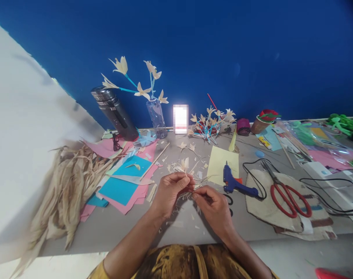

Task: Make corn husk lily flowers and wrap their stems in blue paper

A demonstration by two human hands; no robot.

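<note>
Close to the front middle of the table, my left hand [172, 192] pinches the base of a small cream flower [184, 166], whose petals point up and away from me. Just to its right, my right hand [213, 205] has thumb and forefinger pressed together near the flower's lower end, on something too small to make out. The two hands' fingertips nearly meet. Cream scraps [194, 176] lie around and beyond the fingers.
Left are dried husks [60, 193], blue paper [122, 186] and a dark flask [115, 114]. A clear bottle [156, 120] holds flowers. Right are a blue glue gun [236, 183], yellow paper [218, 161], red-handled scissors [289, 197] on a cloth [260, 205], and black cables.
</note>
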